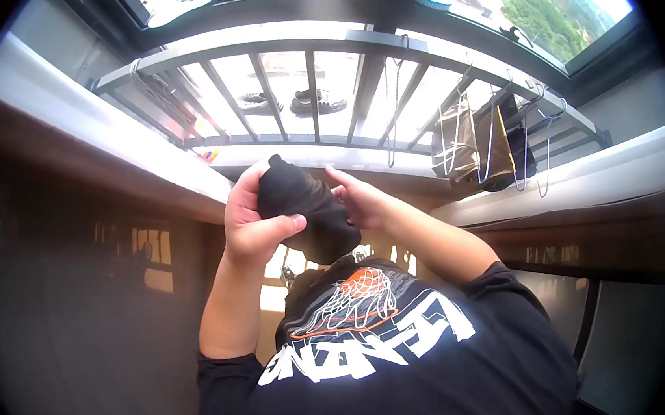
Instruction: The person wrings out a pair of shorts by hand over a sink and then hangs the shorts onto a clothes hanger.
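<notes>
A bunched black cloth (309, 209) hangs between my two hands in front of my chest, above the printed black shirt (393, 352). My left hand (253, 218) grips its left edge, with the thumb lying across the front of the cloth and the other fingers behind it. On the right side, my right hand (357, 199) holds the cloth too; one finger points up and the others are partly hidden behind the fabric. The cloth's lower end falls close to the shirt's collar.
A metal railing (313, 91) runs along the window ahead, with shoes (318, 100) beyond its bars. Wire hangers (493, 142) and dark clothes (459, 139) hang on it at the right. White ledges flank both sides, and a brown curtain (85, 276) covers the left.
</notes>
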A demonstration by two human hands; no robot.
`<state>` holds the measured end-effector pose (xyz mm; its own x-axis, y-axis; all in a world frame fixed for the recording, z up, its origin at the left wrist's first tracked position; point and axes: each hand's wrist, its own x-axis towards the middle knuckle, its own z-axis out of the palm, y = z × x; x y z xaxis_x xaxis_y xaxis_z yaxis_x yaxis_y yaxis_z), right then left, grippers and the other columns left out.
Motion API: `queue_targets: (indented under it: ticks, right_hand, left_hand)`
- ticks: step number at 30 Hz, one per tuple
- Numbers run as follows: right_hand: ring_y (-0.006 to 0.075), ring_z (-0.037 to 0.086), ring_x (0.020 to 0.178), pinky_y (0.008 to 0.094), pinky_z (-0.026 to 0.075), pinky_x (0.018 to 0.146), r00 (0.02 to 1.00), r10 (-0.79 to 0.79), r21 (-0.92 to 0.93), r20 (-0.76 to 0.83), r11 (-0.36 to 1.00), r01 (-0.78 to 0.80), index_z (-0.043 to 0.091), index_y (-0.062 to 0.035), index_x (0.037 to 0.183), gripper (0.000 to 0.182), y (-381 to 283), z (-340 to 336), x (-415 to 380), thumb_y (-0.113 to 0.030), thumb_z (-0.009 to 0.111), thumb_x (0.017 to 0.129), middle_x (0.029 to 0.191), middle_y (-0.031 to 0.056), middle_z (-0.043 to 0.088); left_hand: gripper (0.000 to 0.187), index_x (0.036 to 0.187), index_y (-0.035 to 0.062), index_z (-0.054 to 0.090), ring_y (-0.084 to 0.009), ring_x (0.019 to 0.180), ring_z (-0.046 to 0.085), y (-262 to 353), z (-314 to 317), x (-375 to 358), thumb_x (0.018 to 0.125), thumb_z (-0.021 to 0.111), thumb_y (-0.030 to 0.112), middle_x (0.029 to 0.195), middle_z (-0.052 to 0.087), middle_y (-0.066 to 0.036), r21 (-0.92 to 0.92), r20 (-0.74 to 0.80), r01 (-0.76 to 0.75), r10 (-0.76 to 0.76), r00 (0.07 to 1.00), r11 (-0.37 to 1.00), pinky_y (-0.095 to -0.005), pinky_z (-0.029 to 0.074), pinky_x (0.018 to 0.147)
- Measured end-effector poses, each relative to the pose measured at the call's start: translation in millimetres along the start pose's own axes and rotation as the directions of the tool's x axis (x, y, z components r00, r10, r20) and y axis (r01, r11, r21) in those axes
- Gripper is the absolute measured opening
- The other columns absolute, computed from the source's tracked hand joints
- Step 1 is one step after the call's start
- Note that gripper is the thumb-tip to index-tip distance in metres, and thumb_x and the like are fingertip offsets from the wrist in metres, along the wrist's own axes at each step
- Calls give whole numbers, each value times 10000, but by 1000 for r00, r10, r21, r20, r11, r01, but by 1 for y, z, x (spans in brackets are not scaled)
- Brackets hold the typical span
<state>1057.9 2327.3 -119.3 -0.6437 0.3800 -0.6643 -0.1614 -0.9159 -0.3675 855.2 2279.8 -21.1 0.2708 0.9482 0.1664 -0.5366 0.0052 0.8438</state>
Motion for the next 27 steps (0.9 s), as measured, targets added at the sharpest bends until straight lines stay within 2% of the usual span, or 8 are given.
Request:
queue_targets:
  ticks: [5,10,13,18,20,23,26,27]
  right_hand:
    - [260,629,1032,410,548,838,939,-315,-48,-140,949,312,560,12,1157,249,16,32,100,-123,549,948,1091,144,636]
    - [301,505,1249,430,472,992,891,-306,-129,-335,952,278,197,-43,1499,606,6,70,101,-186,496,992,1425,202,416]
    - [249,337,1391,434,340,1103,938,-308,-226,-160,936,269,58,-157,1554,676,38,52,120,-220,462,1016,1543,123,280]
    - [240,513,1248,396,456,1008,893,-392,-73,-223,920,386,92,-162,1557,689,32,99,70,-84,481,993,1439,139,442]
    - [237,576,1172,363,476,993,767,-626,-121,-143,780,614,215,-26,1515,666,9,133,17,-46,555,942,1355,169,515]
    - [284,505,1269,414,434,1054,489,-852,-145,185,469,871,243,-27,1498,748,21,118,-49,-415,556,940,1391,203,473]
    - [283,441,1335,397,403,1074,201,-933,-57,300,192,980,316,-57,1475,741,65,110,-8,-474,586,925,1456,116,432]
    - [243,500,1251,369,417,1044,273,-948,-195,164,240,951,390,-41,1417,615,83,131,6,-350,601,929,1360,104,512]
  left_hand:
    - [270,941,33,543,-79,833,536,-8,-55,-16,721,640,-90,897,564,-3,279,125,136,-176,976,951,-237,452,761]
    - [305,1052,2,548,-129,913,595,-8,-124,-38,777,634,-95,1001,613,-55,139,-203,259,-229,952,956,-280,483,861]
    - [323,1102,-35,549,-213,985,639,-21,-168,-44,790,575,-113,1077,635,-128,8,-227,233,-225,948,973,-338,503,925]
    - [330,1144,-43,545,-215,1005,634,-14,-186,-55,819,590,-82,1104,634,-137,2,-236,245,-238,942,970,-332,490,940]
    - [412,1186,-51,525,-237,1114,589,20,-171,-66,837,706,73,1165,606,-145,19,-35,134,-134,990,991,-361,461,986]
    - [599,1187,-43,521,-262,1166,546,109,-159,-90,797,800,317,1226,576,-178,-111,440,-105,144,886,988,-429,390,1066]
    - [558,1228,6,524,-292,1194,543,50,-219,-72,923,590,469,1242,582,-143,-433,-206,-123,34,978,893,-532,405,1053]
    - [561,1232,6,522,-292,1195,543,14,-223,-64,924,585,470,1246,580,-144,-392,-294,-84,-38,955,916,-532,406,1053]
